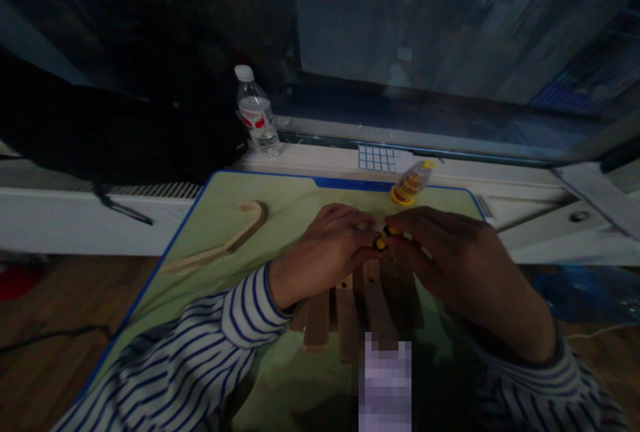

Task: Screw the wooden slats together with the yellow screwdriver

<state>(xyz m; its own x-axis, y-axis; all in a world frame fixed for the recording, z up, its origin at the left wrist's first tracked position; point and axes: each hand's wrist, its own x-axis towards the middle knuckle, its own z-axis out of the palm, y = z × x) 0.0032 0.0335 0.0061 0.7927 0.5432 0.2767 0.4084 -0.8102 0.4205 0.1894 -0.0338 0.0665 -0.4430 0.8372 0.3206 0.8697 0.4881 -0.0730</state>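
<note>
My left hand (325, 252) and my right hand (450, 252) meet over the middle of the table. Both have their fingertips pinched on a small yellow-and-black object (381, 243), mostly covered by the fingers, so its kind is unclear. Directly beneath lie several flat wooden strips (346, 319), side by side; dark holes show in some of them. The left hand partly hides their far ends. A thin wooden piece with a hooked end (235, 243) rests apart on the left of the table.
A light green table top (280, 199) with a blue edge stands against a window sill (310, 157). Near its far edge is a clear bottle with yellow ends (413, 183). A water bottle (258, 115) and a blue-gridded sheet (377, 159) are on the sill. Dark fabric (125, 125) covers the left.
</note>
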